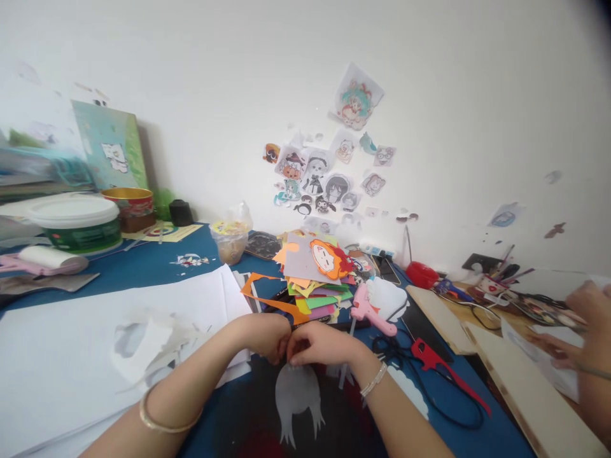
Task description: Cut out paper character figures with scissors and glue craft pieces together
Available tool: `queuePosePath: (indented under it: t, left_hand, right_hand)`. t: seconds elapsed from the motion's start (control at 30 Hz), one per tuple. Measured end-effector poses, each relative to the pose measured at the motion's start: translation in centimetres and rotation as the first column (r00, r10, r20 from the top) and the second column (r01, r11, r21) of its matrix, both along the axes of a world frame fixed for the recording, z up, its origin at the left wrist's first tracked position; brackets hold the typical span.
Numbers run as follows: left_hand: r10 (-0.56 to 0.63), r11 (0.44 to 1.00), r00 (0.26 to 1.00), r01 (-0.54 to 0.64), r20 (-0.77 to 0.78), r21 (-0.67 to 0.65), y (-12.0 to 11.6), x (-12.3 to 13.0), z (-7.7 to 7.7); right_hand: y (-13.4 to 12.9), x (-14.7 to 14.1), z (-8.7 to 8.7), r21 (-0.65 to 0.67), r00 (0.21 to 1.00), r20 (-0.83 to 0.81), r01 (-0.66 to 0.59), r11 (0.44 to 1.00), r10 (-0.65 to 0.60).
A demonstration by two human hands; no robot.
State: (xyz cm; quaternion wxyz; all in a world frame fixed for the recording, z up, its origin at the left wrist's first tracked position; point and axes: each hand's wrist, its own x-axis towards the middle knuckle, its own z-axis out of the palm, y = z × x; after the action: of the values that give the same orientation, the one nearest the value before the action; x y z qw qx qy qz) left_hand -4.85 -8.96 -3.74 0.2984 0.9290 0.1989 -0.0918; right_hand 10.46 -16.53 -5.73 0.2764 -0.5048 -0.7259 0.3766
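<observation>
A grey paper cutout (298, 391), shaped like hair with pointed strands at its lower end, lies over a dark surface. My right hand (319, 343) pinches its top edge between thumb and fingers. Right beside it, my left hand (272, 337) is closed with the fingers curled under, so what it grips at the cutout's top is hidden. Just beyond the hands stands a stack of coloured paper (319, 299), topped by a drawn orange-haired figure (331, 259). A pink glue gun (370, 312) rests to the right of the stack.
White paper sheets (62, 337) with torn scraps (143, 346) cover the left. Behind stand a plastic cup (230, 238) and a white-lidded tub (76, 219). A red-handled tool (446, 372) and black cable (429, 394) lie right. Another person's hands (589, 324) work at far right.
</observation>
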Motion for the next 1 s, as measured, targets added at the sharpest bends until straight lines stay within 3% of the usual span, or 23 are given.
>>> queuePosePath:
  t: [0.17,0.5,0.87,1.0]
  left_hand:
    - [0.017,0.999,1.000,-0.017,-0.013,0.031,-0.1,0.0,0.3]
    - [0.012,0.996,0.995,-0.004,-0.097,0.086,0.9,-0.4,0.4]
    - [0.021,0.989,0.994,-0.005,-0.104,0.149,1.0,-0.5,0.6]
    - [0.045,0.988,0.990,-0.025,-0.130,0.151,1.2,-0.5,0.5]
  right_hand:
    - [0.1,-0.3,-0.3,0.067,1.000,0.002,-0.017,0.998,0.017]
    - [0.5,-1.8,0.1,-0.027,0.988,0.111,-0.105,0.994,0.108]
    - [0.7,-2.1,0.0,0.098,0.986,0.088,-0.152,0.983,0.144]
    - [0.7,-2.1,-0.4,0.169,0.991,0.085,-0.113,0.979,0.100]
